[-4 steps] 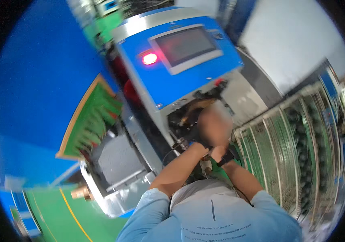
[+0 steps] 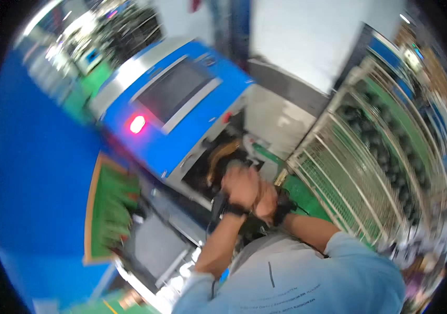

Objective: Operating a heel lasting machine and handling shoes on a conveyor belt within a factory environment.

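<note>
My left hand (image 2: pixel 240 187) and my right hand (image 2: pixel 266 202) are close together in front of my chest, overlapping in the picture. Motion smears the fingers of both, so their grip is unclear. At the far edge of my left hand shows a small dark grey patch (image 2: pixel 237 164), too blurred to name. Dark bands circle both wrists. Just beyond the hands is the dark opening of a blue machine (image 2: pixel 181 146), with a curved brownish part (image 2: pixel 222 156) inside. On the machine's sloping top are a dark screen (image 2: pixel 174 90) and a glowing red light (image 2: pixel 137 124).
To the right stands a pale wire rack (image 2: pixel 333 172) with rows of dark round pieces (image 2: pixel 372 141). A green board with a wooden edge (image 2: pixel 94 209) holds tools on the left. Near it is a grey flat surface (image 2: pixel 155 243). A blue panel (image 2: pixel 40 157) fills the far left.
The view has swung, so the machine sits further left and lower in the picture. My hands appear further left, with the left hand now more fully in sight.
</note>
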The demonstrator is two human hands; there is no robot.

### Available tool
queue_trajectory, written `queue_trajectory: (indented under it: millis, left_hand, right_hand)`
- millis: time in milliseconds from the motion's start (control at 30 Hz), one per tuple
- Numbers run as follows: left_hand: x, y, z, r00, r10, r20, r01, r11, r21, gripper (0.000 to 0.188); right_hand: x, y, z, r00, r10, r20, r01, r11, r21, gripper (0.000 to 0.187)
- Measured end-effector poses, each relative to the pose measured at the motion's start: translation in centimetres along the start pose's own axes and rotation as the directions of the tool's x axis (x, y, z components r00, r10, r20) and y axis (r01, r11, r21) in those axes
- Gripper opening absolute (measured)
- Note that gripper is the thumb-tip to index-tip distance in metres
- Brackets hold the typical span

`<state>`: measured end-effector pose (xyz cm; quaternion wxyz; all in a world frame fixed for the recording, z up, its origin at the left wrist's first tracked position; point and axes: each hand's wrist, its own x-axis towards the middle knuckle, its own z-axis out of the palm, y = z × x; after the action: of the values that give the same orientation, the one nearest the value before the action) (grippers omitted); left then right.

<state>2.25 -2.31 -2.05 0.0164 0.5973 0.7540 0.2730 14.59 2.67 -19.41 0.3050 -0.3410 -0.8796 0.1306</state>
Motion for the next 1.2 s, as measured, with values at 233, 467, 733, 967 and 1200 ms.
queue_trajectory:
  millis: [233,467,733,967,1200]
  left_hand:
    - [-14.2,-0.6,3.8,0.56,-0.255,0.788,0.77,-0.192,-0.609,0.056]
    - [-15.7,-0.9,7.6,0.404,0.001,0.915,0.832,-0.415,-0.368,0.06]
    - [-17.9,-4.8,0.7,0.436,-0.495,0.752,0.752,-0.259,-0.606,0.041]
    - [-15.1,1.4,1.8,0.825,-0.4,0.399,0.564,0.636,-0.528,0.04]
    - [-10.3,5.0,7.1,0.826,-0.305,0.473,0.445,0.869,-0.217,0.055]
  right_hand:
    - [-2.8,-6.2,-23.1,0.836,-0.202,0.51,0.196,0.978,0.067,0.09]
    - [1.1,-0.1,-15.2,0.641,0.424,0.639,-0.687,0.689,0.232,0.102]
    - [5.1,-4.7,-12.8,0.662,0.232,0.712,-0.716,-0.083,0.693,0.097]
    - [4.4,11.8,-22.6,0.939,0.255,0.23,-0.336,0.816,0.47,0.095]
    - [9.7,29.7,-28.2,0.621,0.453,-0.639,-0.59,0.807,-0.001,0.08]
